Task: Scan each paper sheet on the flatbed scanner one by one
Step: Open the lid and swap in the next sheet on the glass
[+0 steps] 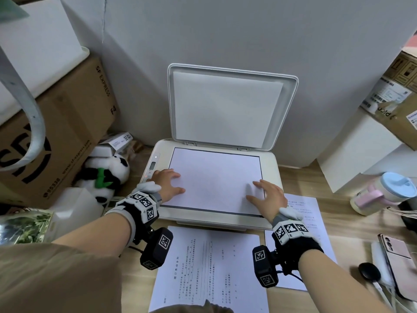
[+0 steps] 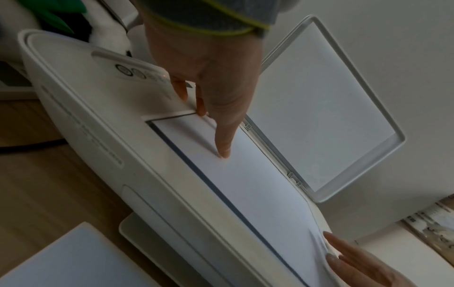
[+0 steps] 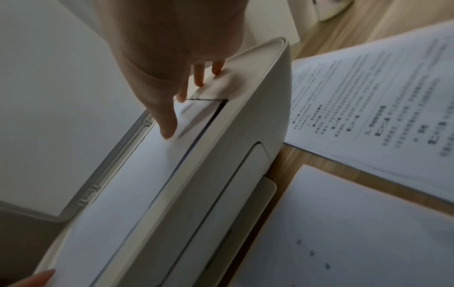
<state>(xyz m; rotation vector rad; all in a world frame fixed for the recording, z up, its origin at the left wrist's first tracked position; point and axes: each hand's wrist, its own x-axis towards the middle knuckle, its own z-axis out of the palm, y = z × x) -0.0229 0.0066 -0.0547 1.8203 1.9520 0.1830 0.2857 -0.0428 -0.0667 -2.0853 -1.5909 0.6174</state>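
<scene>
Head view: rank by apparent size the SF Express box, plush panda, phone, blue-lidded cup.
1. SF Express box, largest by far.
2. plush panda.
3. phone and blue-lidded cup: look alike; phone sits nearer and is cut off, so unranked.

Sheet on scanner; printed pages in front.
</scene>
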